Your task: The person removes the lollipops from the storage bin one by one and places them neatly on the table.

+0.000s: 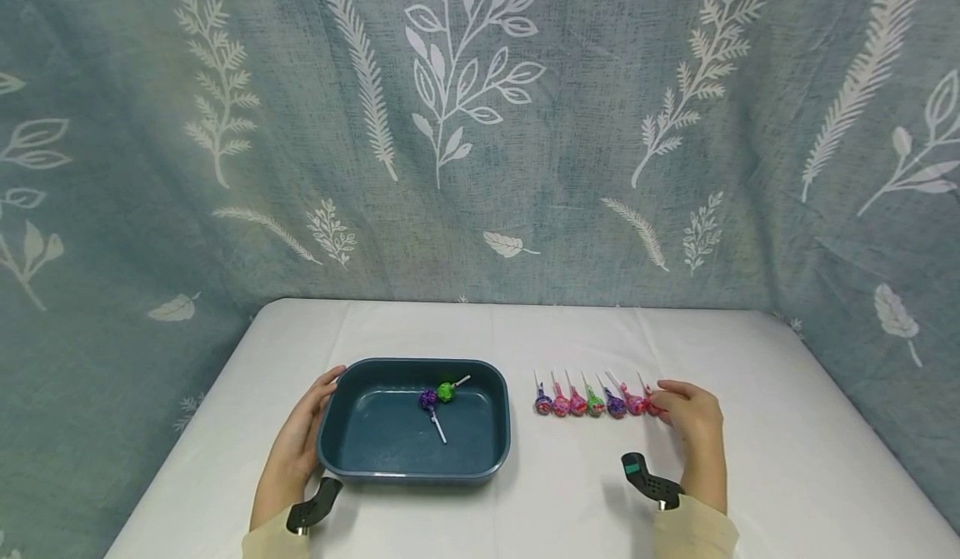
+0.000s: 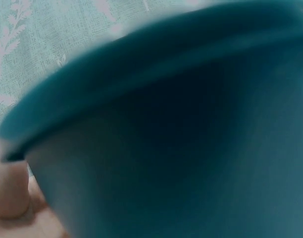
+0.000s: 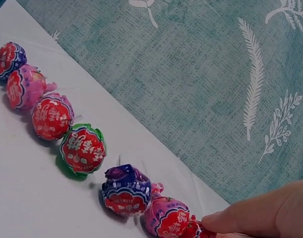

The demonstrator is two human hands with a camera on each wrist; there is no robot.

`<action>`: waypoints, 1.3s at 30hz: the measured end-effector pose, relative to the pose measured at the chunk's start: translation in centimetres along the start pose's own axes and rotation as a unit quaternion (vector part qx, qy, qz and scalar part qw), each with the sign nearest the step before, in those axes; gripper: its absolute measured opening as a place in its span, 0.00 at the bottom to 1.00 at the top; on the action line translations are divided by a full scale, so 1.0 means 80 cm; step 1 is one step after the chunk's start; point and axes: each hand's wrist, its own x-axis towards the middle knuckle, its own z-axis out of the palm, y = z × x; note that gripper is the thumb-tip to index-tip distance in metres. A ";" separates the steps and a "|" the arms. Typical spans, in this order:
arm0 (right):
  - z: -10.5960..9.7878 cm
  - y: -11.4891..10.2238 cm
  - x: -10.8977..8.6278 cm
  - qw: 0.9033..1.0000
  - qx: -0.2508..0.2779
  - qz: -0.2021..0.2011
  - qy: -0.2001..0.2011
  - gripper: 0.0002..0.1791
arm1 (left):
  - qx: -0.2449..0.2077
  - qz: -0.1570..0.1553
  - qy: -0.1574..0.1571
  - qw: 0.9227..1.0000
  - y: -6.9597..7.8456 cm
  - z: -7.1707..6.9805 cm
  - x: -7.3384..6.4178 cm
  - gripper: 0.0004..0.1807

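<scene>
On the white cloth-covered table (image 1: 566, 492), the right hand (image 1: 692, 413) is pinching the round, glossy red-wrapped lollipop (image 3: 194, 230) between close-set fingertips. This lollipop is lying just left of the palm, at the right end of a side-by-side row, and its white stick is pointing toward the table's far edge, leaning slightly left.

The right hand is plainly the nearer one. Between its grip and the right edge of the dark teal, rounded rectangular tray (image 1: 390, 480), the row's other six wrapped lollipops (image 1: 596, 406) are lying, pink, green and purple-blue, their sticks also pointing roughly toward the far edge. The pink neighbour (image 3: 167, 217) is sitting right against the red one.

The left hand (image 1: 296, 442) is resting along the tray's left edge, fingers extended toward its far left corner. Inside, a purple lollipop (image 1: 428, 400) and a green lollipop (image 1: 446, 391) are lying nearer the far edge than the near one, their sticks pointing different ways.
</scene>
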 end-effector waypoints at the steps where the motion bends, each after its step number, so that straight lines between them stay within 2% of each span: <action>1: 0.000 0.000 0.000 1.000 -0.003 -0.002 0.000 0.22 | -0.003 0.000 -0.002 1.000 0.000 0.000 -0.001 0.22; 17: -0.002 0.001 0.001 1.000 -0.014 0.000 0.008 0.23 | -0.013 0.005 -0.014 1.000 0.000 -0.002 -0.002 0.20; 39: -0.001 -0.003 -0.003 1.000 -0.017 0.005 -0.003 0.25 | 0.001 -0.005 0.007 1.000 0.000 0.002 0.000 0.23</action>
